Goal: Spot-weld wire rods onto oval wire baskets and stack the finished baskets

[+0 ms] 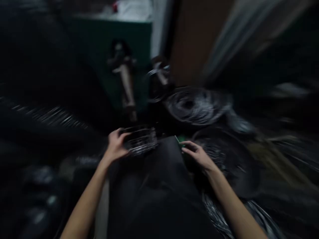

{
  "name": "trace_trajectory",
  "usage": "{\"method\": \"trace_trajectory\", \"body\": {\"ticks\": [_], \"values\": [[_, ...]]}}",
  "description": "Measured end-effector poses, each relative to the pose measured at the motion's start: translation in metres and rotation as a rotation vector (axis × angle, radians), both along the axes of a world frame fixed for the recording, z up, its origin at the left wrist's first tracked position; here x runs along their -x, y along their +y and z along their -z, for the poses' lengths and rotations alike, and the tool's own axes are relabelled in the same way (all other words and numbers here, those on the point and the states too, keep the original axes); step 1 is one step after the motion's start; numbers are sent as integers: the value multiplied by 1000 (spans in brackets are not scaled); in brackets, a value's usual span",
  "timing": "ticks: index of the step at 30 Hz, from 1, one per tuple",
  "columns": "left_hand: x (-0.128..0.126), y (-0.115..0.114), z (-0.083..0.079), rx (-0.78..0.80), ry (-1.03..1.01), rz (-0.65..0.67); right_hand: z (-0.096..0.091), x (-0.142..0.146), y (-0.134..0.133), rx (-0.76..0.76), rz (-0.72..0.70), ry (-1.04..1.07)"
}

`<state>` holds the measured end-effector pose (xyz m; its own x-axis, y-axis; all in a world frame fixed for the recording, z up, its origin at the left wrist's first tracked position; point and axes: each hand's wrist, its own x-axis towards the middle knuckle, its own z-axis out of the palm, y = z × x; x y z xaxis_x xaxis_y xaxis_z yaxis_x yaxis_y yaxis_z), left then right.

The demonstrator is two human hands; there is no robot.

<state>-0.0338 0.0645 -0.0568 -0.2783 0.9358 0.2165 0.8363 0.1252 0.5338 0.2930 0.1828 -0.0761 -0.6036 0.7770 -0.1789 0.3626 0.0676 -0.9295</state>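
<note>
Strong motion blur softens the whole view. My left hand (116,144) has its thumb and fingers bent around the left end of a dark, shiny slatted frame (141,139), whose exact kind I cannot make out. My right hand (195,153) is closed, its fingertips at a small green object (182,139). Between my forearms lies dark cloth (164,192), its peak reaching up near the green object and the frame's right end.
Beyond my hands lies a big coil of wire (194,104). A wide dark pan (241,169) with wire pieces sits to the right, above another wire coil (216,215). A green cabinet (99,49) with a long-handled fixture (127,84) stands ahead.
</note>
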Motion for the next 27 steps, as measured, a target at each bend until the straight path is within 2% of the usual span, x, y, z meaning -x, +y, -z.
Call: {"method": "trace_trajectory", "body": {"ticks": [1,3,5,6,8,11,13,15,17,20,27], "values": [[5,-29,7,41,34,-35,-11,21,-6,97,-115,25],[7,-59,14,71,123,-27,-29,61,-19,252,-346,10],[6,-63,15,54,200,10,-40,96,-32,285,-505,-21],[5,-61,14,41,221,21,-41,111,-36,241,-542,-30],[1,-54,12,16,244,44,-39,134,-42,32,-545,-65],[-1,-52,11,-17,235,86,-28,153,-47,-443,-541,-216],[1,-55,13,-39,203,92,-22,156,-51,-716,-621,-321],[4,-58,16,-52,156,73,-18,156,-55,-898,-720,-373],[6,-59,17,-54,112,49,-16,156,-55,-1016,-758,-371],[10,-55,17,-57,74,16,-15,160,-47,-1142,-713,-320],[20,-39,12,-97,68,-33,-19,173,-23,-1272,-662,-264]]}}
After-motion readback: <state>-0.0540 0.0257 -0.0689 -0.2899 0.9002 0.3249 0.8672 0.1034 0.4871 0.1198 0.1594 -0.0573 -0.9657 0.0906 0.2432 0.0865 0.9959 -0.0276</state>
